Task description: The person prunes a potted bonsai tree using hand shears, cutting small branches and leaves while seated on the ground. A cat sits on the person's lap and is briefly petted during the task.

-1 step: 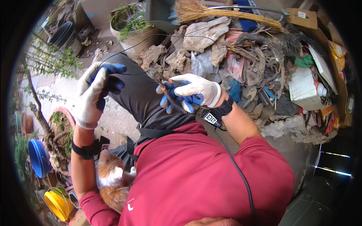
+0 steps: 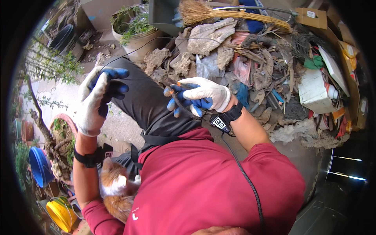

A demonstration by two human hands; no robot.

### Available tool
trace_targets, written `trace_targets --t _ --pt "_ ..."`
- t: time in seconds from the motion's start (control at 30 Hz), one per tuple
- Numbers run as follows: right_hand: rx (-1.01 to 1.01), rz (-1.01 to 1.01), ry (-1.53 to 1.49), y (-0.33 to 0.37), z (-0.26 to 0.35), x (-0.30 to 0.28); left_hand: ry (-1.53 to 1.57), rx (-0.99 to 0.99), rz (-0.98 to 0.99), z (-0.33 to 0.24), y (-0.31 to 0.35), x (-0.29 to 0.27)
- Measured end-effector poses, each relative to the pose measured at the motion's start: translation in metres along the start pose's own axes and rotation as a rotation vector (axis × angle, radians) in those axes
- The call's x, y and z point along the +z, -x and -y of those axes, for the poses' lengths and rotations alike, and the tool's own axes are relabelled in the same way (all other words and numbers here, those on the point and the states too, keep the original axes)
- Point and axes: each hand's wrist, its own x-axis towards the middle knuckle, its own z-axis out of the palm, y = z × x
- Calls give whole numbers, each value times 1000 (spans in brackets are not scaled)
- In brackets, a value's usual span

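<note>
My left hand [image 2: 101,94], in a white glove with blue-coated fingers, is raised over my outstretched leg. Its thumb and forefinger come together at one end of a thin dark wire [image 2: 135,50], which arcs toward the rubble. My right hand [image 2: 201,96], gloved the same way, is closed around a dark pliers-like hand tool [image 2: 178,100] with orange marks above my lap. The palm and fingers hide part of that tool, so its exact kind is unclear. An orange and white cat [image 2: 115,184] rests against my left side, inside my left arm.
A heap of stones [image 2: 211,37], plastic scraps and sticks lies ahead to the right, with a straw broom [image 2: 235,13] behind it. A white box [image 2: 317,92] sits at its right. Potted plants [image 2: 135,37], a blue bucket [image 2: 40,166] and a yellow bucket [image 2: 62,214] stand at the left.
The whole view has shifted very slightly. Both hands keep nearly the same places and grips.
</note>
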Motion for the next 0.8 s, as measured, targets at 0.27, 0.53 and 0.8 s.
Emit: trace_targets --t 0.27,0.53,0.8 --pt "-287 -327 -56 52 20 -48 60 39 -29 -2 -3 -2" --pt "-858 -1025 765 51 58 -102 61 18 -31 -3 0 -2" --pt "-1072 -1136 792 41 87 -125 61 17 -23 -2 2 0"
